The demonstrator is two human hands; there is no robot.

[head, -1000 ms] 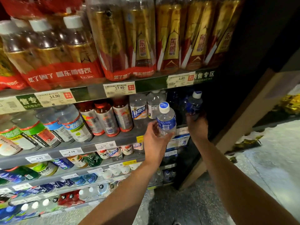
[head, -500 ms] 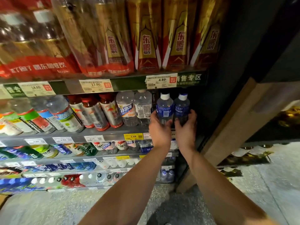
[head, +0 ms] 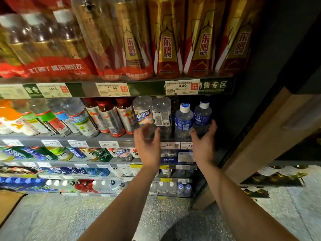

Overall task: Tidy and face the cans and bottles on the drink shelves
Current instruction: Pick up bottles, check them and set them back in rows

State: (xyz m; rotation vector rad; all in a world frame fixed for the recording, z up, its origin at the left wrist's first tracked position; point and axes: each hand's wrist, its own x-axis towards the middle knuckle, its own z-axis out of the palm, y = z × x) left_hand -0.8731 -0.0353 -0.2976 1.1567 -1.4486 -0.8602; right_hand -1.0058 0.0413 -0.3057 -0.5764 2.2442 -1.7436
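Upright, caps up: two blue-labelled bottles (head: 184, 121) at the shelf (head: 107, 139) right end, labels outward. Left hand (head: 147, 145) spread, empty; right hand (head: 204, 141) spread, fingers touching the right-most bottle.

Bottles (head: 183, 121) clear glossy plastic — shelf (head: 111, 139) matt grey metal.
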